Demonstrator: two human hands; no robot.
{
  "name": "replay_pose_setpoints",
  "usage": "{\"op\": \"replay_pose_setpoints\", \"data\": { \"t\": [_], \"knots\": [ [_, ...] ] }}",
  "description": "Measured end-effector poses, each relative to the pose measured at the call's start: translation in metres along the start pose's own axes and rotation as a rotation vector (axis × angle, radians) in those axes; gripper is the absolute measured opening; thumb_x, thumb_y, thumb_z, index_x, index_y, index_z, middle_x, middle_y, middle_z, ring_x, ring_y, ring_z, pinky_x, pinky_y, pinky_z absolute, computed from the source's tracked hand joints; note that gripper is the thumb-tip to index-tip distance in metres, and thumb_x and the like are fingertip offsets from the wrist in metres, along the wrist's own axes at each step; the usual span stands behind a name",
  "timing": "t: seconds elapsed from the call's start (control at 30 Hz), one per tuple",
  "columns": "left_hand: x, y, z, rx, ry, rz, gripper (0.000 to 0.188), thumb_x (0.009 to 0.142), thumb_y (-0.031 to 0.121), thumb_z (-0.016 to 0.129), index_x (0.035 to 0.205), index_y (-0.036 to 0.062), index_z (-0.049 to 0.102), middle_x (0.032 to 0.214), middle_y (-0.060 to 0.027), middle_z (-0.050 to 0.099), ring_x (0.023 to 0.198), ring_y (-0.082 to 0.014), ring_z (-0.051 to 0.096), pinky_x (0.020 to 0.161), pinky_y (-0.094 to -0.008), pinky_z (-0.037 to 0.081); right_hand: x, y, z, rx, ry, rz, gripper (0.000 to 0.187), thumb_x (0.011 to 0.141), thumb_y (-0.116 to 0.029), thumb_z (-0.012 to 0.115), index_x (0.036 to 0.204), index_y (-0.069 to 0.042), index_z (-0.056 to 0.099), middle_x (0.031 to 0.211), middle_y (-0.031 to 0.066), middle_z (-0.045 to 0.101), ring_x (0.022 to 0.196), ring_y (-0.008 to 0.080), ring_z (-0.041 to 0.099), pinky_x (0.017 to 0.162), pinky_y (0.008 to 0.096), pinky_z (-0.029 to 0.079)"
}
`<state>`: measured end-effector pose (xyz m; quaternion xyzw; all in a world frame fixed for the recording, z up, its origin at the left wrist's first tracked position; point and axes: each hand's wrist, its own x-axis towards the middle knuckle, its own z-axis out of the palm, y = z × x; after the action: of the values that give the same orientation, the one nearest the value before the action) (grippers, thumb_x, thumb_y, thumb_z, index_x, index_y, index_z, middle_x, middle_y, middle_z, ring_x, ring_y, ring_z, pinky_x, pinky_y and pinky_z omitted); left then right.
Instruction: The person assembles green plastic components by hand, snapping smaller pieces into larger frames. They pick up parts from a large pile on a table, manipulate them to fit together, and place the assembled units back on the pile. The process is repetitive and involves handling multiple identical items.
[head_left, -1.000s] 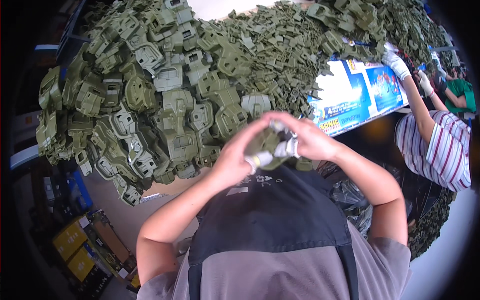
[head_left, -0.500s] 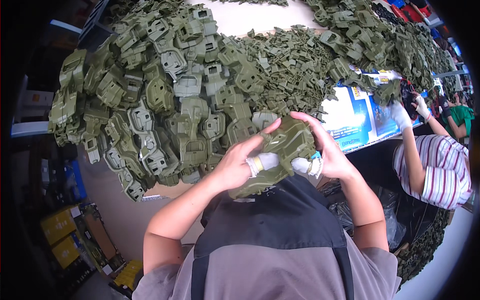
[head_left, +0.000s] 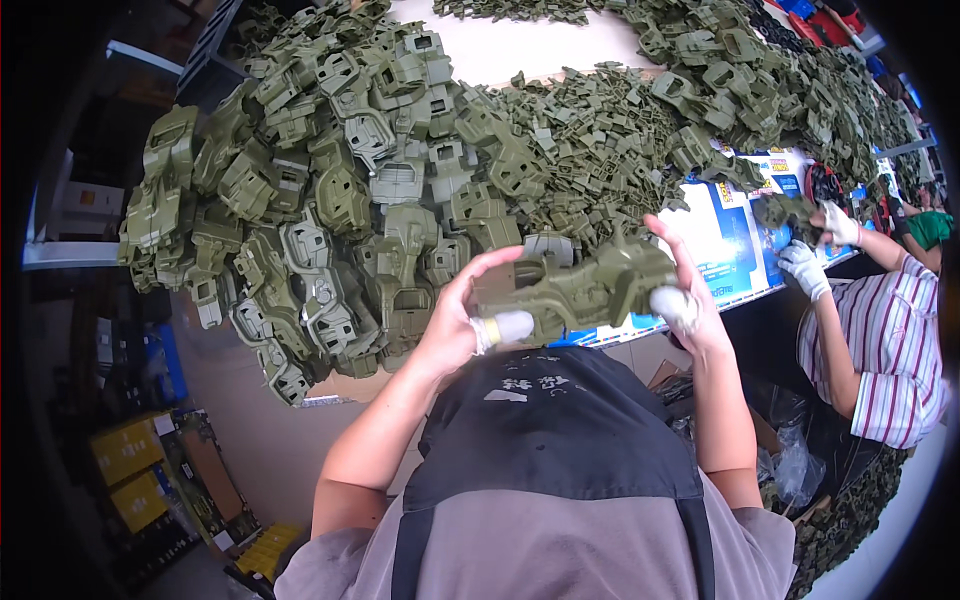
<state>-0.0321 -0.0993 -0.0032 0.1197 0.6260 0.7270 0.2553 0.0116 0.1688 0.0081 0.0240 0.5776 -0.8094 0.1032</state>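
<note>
Yellow boxes (head_left: 130,455) are sitting low. Green plastic shells (head_left: 398,182) are covering the pale table (head_left: 515,52). My left hand (head_left: 453,325) is gripping a green toy car body (head_left: 575,288) near the table's edge. Its long side is running left to right, right end tipping up into my gripping right hand (head_left: 700,310). A striped-shirt worker (head_left: 868,345) is holding a green piece (head_left: 785,213).
</note>
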Motion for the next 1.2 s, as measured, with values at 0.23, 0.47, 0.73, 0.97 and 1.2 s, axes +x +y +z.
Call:
{"op": "replay_pose_setpoints", "data": {
  "t": [0.23,0.47,0.73,0.97,1.2],
  "knots": [
    [0.001,0.001,0.015,-0.044,0.132,-0.220,0.071,0.068,-0.004,0.071,0.130,0.0082,0.039,0.125,-0.0058,0.046,0.107,-0.0156,0.052,0.091,-0.0267,0.042,0.007,0.014,-0.011,-0.165,0.050,0.048,0.054,0.073,-0.027,0.071,0.120,-0.008,0.052,0.115,0.0046,0.051,0.109,0.0157,0.047,0.092,0.0308,0.038],
    [0.024,0.013,0.005,-0.233,0.050,-0.178,0.097,0.069,0.018,0.074,0.143,0.0234,0.012,0.137,-0.0096,0.030,0.108,-0.0164,0.050,0.090,-0.0370,0.042,-0.005,0.004,-0.010,0.130,0.190,0.048,0.042,0.079,-0.010,0.065,0.117,-0.009,0.050,0.110,0.0049,0.055,0.102,0.0142,0.053,0.084,0.0246,0.044],
    [0.043,-0.010,0.033,-0.509,0.312,0.138,0.092,0.076,0.018,0.069,0.143,0.0191,0.006,0.133,-0.0143,0.033,0.111,-0.0224,0.048,0.095,-0.0349,0.039,-0.013,0.076,0.051,0.314,0.093,-0.127,0.062,0.075,-0.004,0.067,0.128,-0.010,0.034,0.131,0.0114,0.036,0.124,0.0249,0.035,0.101,0.0377,0.031],
    [0.026,0.023,0.014,0.507,-0.101,-0.008,0.078,0.069,0.021,0.076,0.134,0.0157,0.034,0.130,-0.0135,0.047,0.120,-0.0336,0.045,0.098,-0.0393,0.038,0.003,-0.048,0.023,-0.964,-0.107,-0.341,0.071,0.072,-0.023,0.071,0.131,-0.003,0.037,0.135,0.0223,0.035,0.129,0.0373,0.030,0.105,0.0423,0.026],
    [-0.001,-0.004,0.029,0.772,-0.302,-0.008,0.070,0.065,0.023,0.074,0.126,0.0064,0.042,0.111,-0.0172,0.057,0.101,-0.0339,0.055,0.087,-0.0424,0.041,0.018,-0.012,0.028,-0.974,-0.515,-0.069,0.069,0.067,-0.010,0.068,0.130,-0.004,0.039,0.116,0.0224,0.053,0.102,0.0361,0.056,0.086,0.0405,0.046]
  ]
}}
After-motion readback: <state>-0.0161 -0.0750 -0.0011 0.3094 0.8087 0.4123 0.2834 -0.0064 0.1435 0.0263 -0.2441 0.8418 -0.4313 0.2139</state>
